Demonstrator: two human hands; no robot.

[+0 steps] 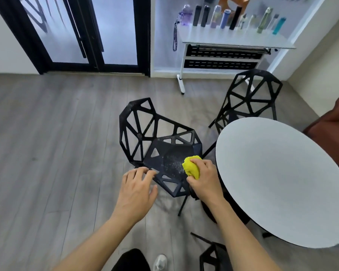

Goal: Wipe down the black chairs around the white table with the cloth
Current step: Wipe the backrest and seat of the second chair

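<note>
white table [278, 184] just right of the working hand | near black chair [160, 145] under both hands, seat still speckled, early going | far chair [250, 94] untouched, it seems | left hand [136, 189] spread, steadying seat edge | right hand [203, 178] bunching yellow cloth [192, 166] on seat

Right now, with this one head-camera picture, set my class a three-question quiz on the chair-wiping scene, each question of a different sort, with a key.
1. True or false: the right hand holds the yellow cloth on the seat of the nearest black chair.
2. Where do the left hand's fingertips rest? A) white table B) seat's front edge C) floor
3. Fill in: pale ______ speckle the seat beside the cloth.

Key: 1 true; 2 B; 3 specks (dust or crumbs, the picture cannot settle which).
</note>
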